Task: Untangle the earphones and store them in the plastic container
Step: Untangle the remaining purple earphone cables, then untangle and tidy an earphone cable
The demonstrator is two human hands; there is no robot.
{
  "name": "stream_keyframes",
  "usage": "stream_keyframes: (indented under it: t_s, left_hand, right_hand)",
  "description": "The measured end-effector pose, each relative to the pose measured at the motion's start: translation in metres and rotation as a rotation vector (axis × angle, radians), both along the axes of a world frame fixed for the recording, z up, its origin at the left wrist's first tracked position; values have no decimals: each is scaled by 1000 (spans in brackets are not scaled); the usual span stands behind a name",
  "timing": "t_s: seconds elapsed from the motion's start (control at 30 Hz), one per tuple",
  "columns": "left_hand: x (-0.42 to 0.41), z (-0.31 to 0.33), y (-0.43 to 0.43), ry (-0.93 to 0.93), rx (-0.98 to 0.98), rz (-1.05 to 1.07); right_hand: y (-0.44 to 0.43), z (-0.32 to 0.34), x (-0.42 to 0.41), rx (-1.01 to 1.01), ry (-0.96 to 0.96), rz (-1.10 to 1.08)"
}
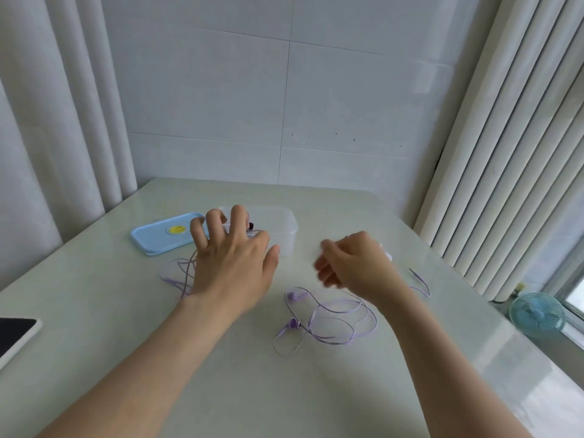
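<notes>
Head cam: earphones [294,324] lie just this side of the right hand [354,263] (curled, blurry, can't tell any grip), left hand [234,260] spread open over the container [284,229].

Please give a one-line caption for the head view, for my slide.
Left hand spreads over the clear container, blue lid beside it; purple earphones lie on the table near the right hand.
</notes>
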State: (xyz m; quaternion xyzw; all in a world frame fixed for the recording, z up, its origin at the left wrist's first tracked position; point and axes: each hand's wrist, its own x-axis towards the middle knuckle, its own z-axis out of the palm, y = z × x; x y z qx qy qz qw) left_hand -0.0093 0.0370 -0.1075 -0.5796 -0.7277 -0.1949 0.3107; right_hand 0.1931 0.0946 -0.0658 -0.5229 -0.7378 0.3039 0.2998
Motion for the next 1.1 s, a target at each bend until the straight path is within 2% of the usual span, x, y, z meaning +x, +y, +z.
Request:
stream_keyframes:
  t_s: [0.07,0.1,0.17,0.23,0.4,0.57,0.7,0.77,0.9,1.0,1.1]
  left_hand:
    - [3,1,0,-9,33,-12]
    - [3,1,1,-14,53,-25]
    - [2,2,2,-9,81,-66]
    - [0,-2,4,27,66,-117]
    - [5,-12,12,40,-42,-312]
    - [27,-5,12,109,-86,-373]
    - [52,10,28,85,-146,-385]
    - [66,15,45,-39,-236,-442]
    - [87,19,78,-411,-366,-532]
    - [98,9,100,-479,-403,-533]
    - [109,1,118,-470,-419,-463]
  right_hand:
    - [21,-12,21,177,-263,-283]
    - [26,-18,32,202,-417,-377]
    - [31,-25,50,155,-687,-508]
    - [38,-31,58,85,-780,-629]
    - [49,-44,69,-53,-704,-646]
    - [51,-42,75,-4,-711,-667]
    - [55,-41,79,46,-719,-723]
    - [59,-41,82,65,-708,-736]
    - [62,-45,74,146,-700,-695]
    - [63,-44,64,291,-609,-583]
    - [66,-46,57,373,-521,-500]
